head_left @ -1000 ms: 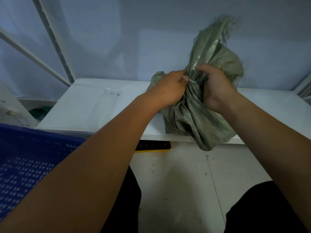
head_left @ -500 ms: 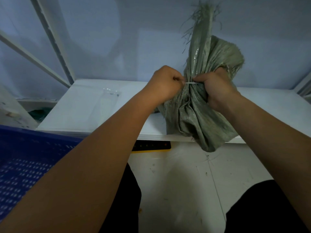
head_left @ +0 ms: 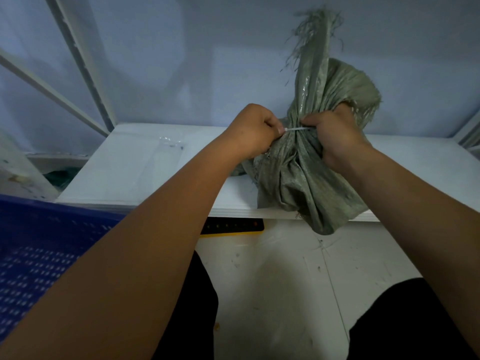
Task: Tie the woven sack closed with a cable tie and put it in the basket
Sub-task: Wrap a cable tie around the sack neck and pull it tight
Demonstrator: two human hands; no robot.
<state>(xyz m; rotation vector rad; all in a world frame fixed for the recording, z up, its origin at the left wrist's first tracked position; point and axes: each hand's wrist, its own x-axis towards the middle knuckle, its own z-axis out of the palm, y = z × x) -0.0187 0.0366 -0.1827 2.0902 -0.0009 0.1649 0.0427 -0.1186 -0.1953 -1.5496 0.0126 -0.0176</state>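
We note our left hand [head_left: 253, 131] pinching the cable tie [head_left: 298, 129]; right hand [head_left: 335, 136] grips the woven sack [head_left: 298, 183] neck. Soft, light, slippery weave: hold below that gathered neck.

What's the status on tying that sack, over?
Left hand pinching cable tie tail; right hand gripping woven sack at the neck. Sack on white table edge, not yet in blue basket. Nothing seen blocking.
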